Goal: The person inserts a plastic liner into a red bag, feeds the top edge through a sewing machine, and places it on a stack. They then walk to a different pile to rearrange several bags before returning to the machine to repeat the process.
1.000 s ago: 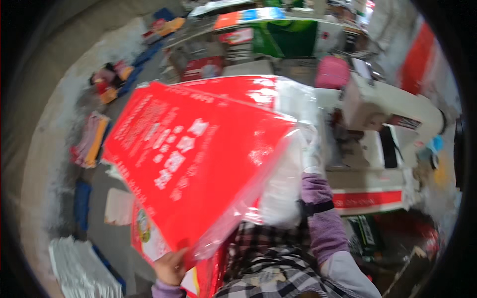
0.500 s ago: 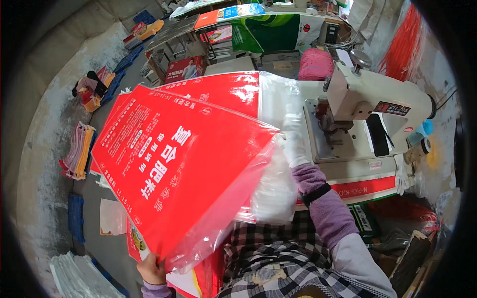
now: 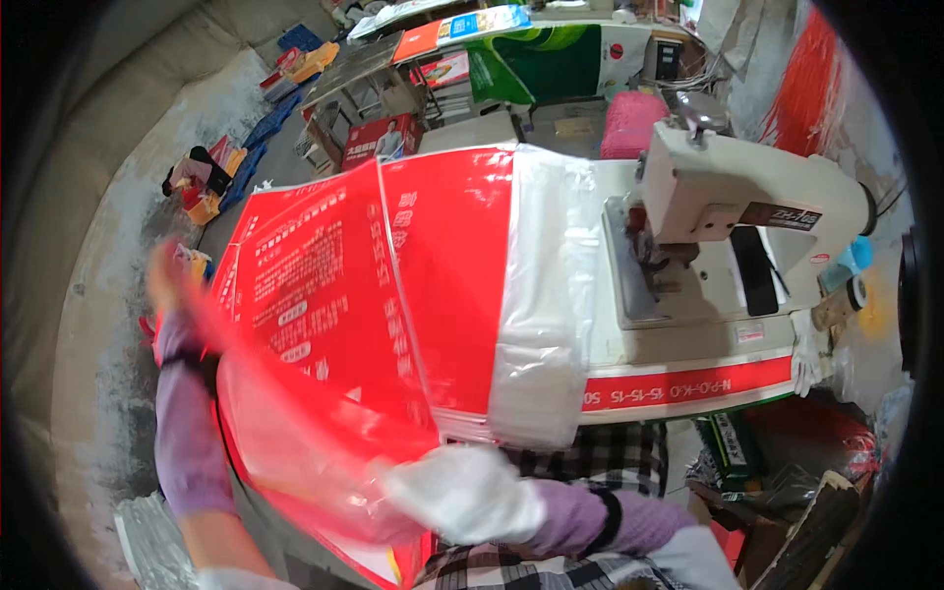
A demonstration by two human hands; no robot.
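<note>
step: flipping top red printed woven plastic sack point(image 3: 324, 295) off stack | right hand point(image 3: 462, 492) in white glove clamped on its clear edge, left hand point(image 3: 169, 280) blurry, grip can't tell | next: probably lay it flat by white sewing machine point(image 3: 747, 211)

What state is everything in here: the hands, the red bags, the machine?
Left hand: raised, blurred, at the red bag's far edge.
Right hand: white-gloved, grip closed on the bag's near edge.
Red bag: lifted, partly see-through, bent over.
Bag stack: lying flat on the table.
Sewing machine: upright, nothing under its needle.
</note>
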